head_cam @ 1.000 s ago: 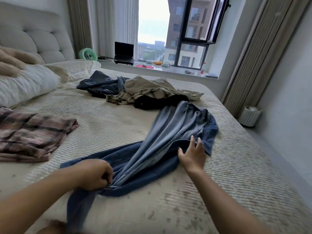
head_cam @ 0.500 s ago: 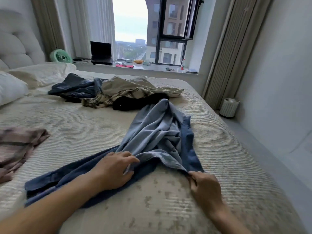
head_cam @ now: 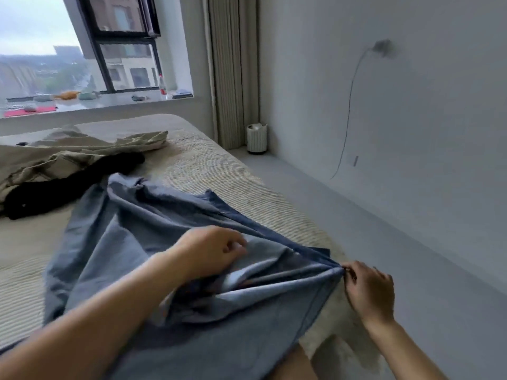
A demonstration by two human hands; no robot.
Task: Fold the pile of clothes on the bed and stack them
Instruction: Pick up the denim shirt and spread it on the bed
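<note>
The blue denim garment [head_cam: 164,242] has been dragged across the bed [head_cam: 219,165] toward its near right edge, and the view has swung right with it, so the plaid clothes seen a second ago on the far left are now out of frame. The right hand [head_cam: 369,290], which half a second ago pressed the cloth against the bed, now pinches a gathered corner of the garment between thumb and fingers [head_cam: 349,272] and pulls it taut outward. The left hand [head_cam: 211,253] has shifted from clutching a bunch of fabric to lying on top of the cloth with fingers loosely curled; motion blur makes it impossible to tell whether they hold a fold.

I judge this to be spreading the garment flat before the first fold, so the task is at an early stage.

Beyond the left fingers, well apart from them, the unfolded pile waits: a beige plaid-lined garment [head_cam: 82,152] and a black garment [head_cam: 68,185] touching the denim's far edge. Past the right fingers the bed ends at the floor [head_cam: 356,215], so cloth pulled further could slip off. A small white bin [head_cam: 257,138] stands by the curtain [head_cam: 233,64].
</note>
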